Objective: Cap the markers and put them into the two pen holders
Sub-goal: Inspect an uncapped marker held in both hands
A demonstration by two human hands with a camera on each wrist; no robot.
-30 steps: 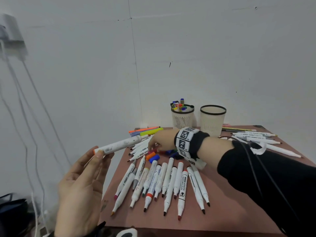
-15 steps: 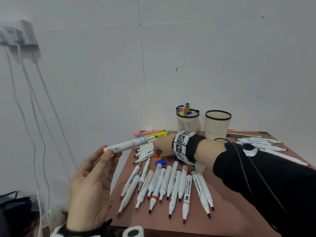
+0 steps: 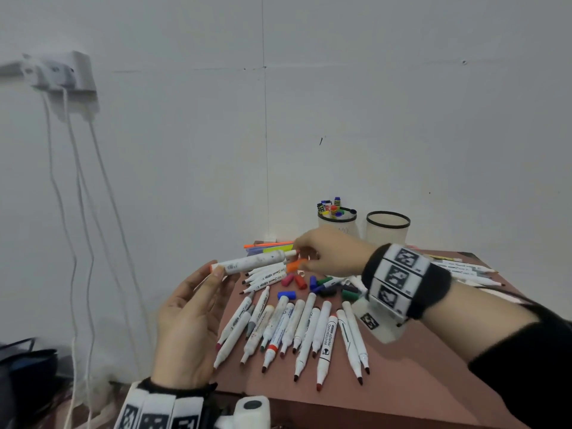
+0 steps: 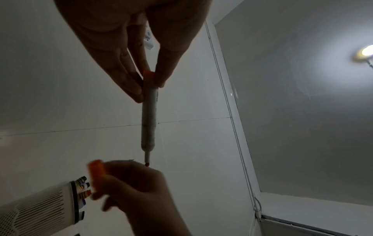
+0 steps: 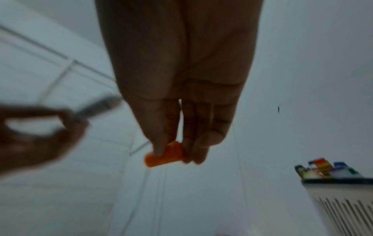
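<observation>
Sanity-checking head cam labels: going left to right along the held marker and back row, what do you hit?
left hand → held marker → orange cap → right hand → filled pen holder → empty pen holder

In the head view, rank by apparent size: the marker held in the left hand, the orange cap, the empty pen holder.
1. Marker in the left hand, the longest.
2. Empty pen holder; it stands farther back, so this is apparent size only.
3. Orange cap, clearly the smallest.

Left hand (image 3: 188,329) holds marker (image 3: 253,261); right hand (image 3: 331,253) pinches orange cap (image 3: 294,265)
</observation>
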